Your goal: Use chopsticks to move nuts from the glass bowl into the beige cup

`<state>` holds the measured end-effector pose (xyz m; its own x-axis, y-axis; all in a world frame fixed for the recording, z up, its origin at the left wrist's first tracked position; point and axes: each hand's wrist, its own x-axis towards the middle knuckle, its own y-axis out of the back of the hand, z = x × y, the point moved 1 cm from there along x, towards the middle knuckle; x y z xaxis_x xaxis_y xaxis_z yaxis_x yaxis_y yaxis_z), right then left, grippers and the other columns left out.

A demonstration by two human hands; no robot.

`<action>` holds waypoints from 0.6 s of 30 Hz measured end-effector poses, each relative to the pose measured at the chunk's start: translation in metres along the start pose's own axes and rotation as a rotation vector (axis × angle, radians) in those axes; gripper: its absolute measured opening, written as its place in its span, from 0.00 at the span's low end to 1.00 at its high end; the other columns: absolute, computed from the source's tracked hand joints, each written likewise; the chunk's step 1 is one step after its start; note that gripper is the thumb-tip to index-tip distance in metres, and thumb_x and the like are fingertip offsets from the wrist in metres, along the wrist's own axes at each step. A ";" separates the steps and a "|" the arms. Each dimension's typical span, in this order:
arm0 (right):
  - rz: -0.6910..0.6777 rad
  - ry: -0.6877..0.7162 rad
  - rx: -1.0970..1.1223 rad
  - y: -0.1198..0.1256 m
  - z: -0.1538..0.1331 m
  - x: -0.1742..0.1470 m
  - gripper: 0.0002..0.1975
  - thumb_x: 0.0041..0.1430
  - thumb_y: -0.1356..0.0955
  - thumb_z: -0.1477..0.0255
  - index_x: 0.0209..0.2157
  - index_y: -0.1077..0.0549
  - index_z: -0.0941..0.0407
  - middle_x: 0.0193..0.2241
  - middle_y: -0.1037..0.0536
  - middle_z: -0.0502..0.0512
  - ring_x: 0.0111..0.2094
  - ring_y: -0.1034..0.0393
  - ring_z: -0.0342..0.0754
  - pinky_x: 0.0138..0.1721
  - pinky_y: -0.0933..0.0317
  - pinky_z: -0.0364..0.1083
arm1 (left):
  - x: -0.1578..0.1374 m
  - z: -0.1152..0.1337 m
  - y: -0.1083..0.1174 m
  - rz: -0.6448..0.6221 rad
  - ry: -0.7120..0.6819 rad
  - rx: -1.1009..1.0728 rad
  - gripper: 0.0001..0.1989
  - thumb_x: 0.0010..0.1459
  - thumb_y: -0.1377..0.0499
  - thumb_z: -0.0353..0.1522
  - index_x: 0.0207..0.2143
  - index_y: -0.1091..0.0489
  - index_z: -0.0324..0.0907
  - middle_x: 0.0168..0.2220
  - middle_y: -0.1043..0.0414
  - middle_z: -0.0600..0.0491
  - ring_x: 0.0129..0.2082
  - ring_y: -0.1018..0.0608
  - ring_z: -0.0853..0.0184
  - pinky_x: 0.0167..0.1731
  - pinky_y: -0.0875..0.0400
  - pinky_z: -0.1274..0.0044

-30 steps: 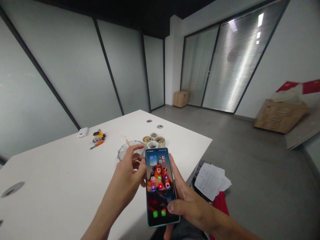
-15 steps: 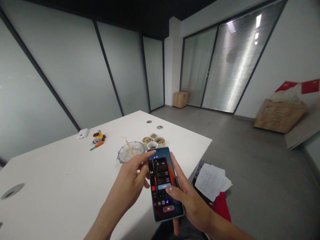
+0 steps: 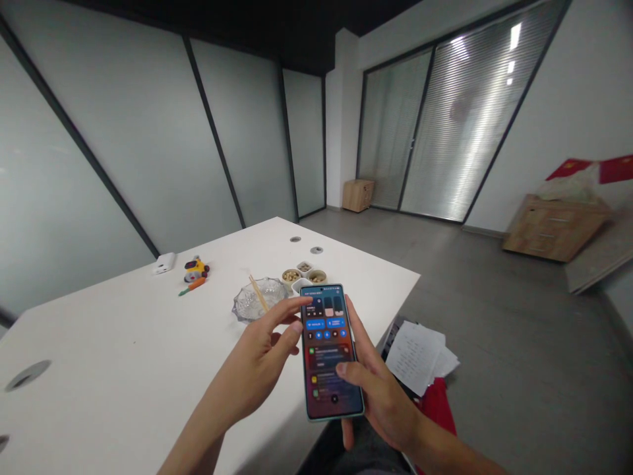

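Over the desk's (image 3: pixel 123 343) near edge, the left hand (image 3: pixel 262 359) hovers with fingers spread, forefinger at the phone's (image 3: pixel 330 353) upper-left edge; the phone stands lengthwise away, gripped from beneath by the right hand (image 3: pixel 380 396).

Bare tabletop (image 3: pixel 123 369) left of bowls (image 3: pixel 301 280)
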<state>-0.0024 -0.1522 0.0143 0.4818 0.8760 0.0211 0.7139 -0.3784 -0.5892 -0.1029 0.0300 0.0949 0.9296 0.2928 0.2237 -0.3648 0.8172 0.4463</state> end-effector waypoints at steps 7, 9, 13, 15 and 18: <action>-0.026 -0.024 0.016 0.001 0.001 -0.001 0.67 0.62 0.25 0.71 0.80 0.75 0.25 0.73 0.31 0.64 0.33 0.17 0.47 0.18 0.24 0.42 | 0.001 0.002 -0.002 -0.002 -0.003 -0.017 0.23 0.77 0.44 0.42 0.69 0.26 0.51 0.68 0.23 0.45 0.58 0.16 0.53 0.45 0.14 0.66; -0.035 -0.025 0.023 0.002 0.000 -0.001 0.68 0.61 0.25 0.71 0.80 0.76 0.25 0.73 0.32 0.64 0.34 0.18 0.47 0.19 0.23 0.42 | 0.000 0.002 -0.003 -0.001 0.001 -0.004 0.23 0.77 0.44 0.41 0.69 0.27 0.52 0.68 0.23 0.45 0.58 0.16 0.53 0.46 0.14 0.65; -0.108 -0.027 0.057 0.001 -0.001 0.000 0.76 0.57 0.20 0.73 0.78 0.81 0.23 0.76 0.35 0.63 0.40 0.16 0.50 0.24 0.20 0.45 | 0.000 0.001 -0.003 0.016 0.013 0.034 0.23 0.76 0.43 0.42 0.69 0.28 0.51 0.69 0.23 0.44 0.61 0.17 0.51 0.49 0.14 0.63; -0.165 -0.037 0.078 0.000 0.000 0.001 0.82 0.54 0.17 0.74 0.77 0.84 0.23 0.77 0.38 0.62 0.44 0.16 0.51 0.31 0.16 0.49 | 0.000 0.001 -0.003 0.028 0.015 0.039 0.24 0.76 0.43 0.42 0.70 0.28 0.50 0.69 0.23 0.44 0.62 0.17 0.51 0.51 0.14 0.62; -0.213 -0.050 0.096 -0.001 0.002 0.002 0.87 0.50 0.14 0.75 0.74 0.88 0.21 0.80 0.43 0.61 0.48 0.16 0.52 0.38 0.15 0.52 | 0.000 0.000 -0.004 0.039 0.017 0.038 0.24 0.76 0.43 0.42 0.71 0.29 0.50 0.69 0.24 0.44 0.63 0.18 0.50 0.52 0.14 0.61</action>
<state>-0.0032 -0.1497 0.0134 0.2985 0.9475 0.1144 0.7439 -0.1559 -0.6499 -0.1013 0.0272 0.0930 0.9154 0.3325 0.2269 -0.4019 0.7858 0.4700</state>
